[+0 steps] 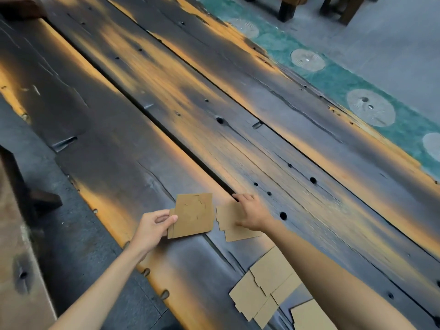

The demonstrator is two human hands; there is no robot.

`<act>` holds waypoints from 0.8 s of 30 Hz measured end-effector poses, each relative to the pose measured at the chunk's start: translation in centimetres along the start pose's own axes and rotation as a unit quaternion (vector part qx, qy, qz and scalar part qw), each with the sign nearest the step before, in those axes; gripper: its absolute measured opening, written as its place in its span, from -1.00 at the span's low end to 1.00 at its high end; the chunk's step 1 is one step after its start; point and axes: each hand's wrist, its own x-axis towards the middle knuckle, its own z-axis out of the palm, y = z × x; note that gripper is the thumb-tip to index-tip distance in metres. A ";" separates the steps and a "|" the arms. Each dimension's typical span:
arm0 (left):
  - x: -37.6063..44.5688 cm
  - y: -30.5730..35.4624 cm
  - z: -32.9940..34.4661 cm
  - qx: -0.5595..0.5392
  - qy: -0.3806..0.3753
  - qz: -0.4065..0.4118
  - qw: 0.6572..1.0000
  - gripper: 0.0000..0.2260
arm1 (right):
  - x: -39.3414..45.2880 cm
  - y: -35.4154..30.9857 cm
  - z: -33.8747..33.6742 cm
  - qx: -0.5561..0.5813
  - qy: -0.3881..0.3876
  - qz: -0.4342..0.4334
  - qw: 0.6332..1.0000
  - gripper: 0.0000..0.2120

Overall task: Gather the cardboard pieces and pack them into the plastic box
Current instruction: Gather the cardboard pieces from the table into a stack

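- A flat brown cardboard piece (194,215) is pinched at its left edge by the left hand (152,228), thumb on top and fingers beneath; a second sheet seems to sit under it, its edge showing at the lower left.
- Its face carries a few thin curved scratches; no print, label or brand can be read on it.
- Just to its right, a notched cardboard piece (234,228) lies flat on the table, apart from the held one by a narrow gap.
- The right hand (253,214) rests palm down on that notched piece, fingers spread and pressing, not closed around it.
- Nearer the person, a cluster of overlapping cardboard pieces (266,287) lies flat, with one more cardboard sheet (309,316) at the bottom edge of the view.
- All rest on a dark, weathered plank table (190,103) streaked orange, with knot holes and a long seam.
- Beyond its far edge runs a green strip with pale round patches (333,82).
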 end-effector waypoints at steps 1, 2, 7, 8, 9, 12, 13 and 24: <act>0.0 -0.4 -0.4 -0.009 0.007 -0.010 1.000 -0.88 | 0.2 0.4 0.3 -0.034 -0.030 -0.001 0.999 0.01; 0.0 -0.8 -0.8 -0.017 0.015 -0.017 1.000 -0.89 | 0.4 0.6 0.7 -0.068 -0.054 -0.004 0.996 0.09; -0.1 -1.8 -1.9 -0.045 0.029 -0.042 0.998 -0.87 | 0.6 1.0 2.3 -0.158 -0.048 -0.016 0.986 0.26; 0.0 -1.9 -1.9 -0.047 0.029 -0.045 0.997 -0.87 | 0.8 1.1 2.4 -0.163 -0.034 -0.015 0.986 0.27; 0.1 -2.0 -1.8 -0.047 0.027 -0.047 0.997 -0.87 | 0.8 1.1 2.4 -0.168 -0.017 -0.016 0.985 0.26; 0.5 -2.0 -1.2 -0.035 0.023 -0.054 0.998 -0.87 | 0.3 1.5 2.4 -0.174 0.038 -0.015 0.984 0.12; 0.5 -1.9 -1.0 -0.036 0.023 -0.055 0.998 -0.88 | 0.0 1.6 2.3 -0.162 0.056 -0.012 0.985 0.01; -0.1 0.1 2.5 -0.044 -0.046 -0.082 0.995 -0.86 | -8.5 2.6 -1.4 0.109 0.178 0.003 0.978 -0.81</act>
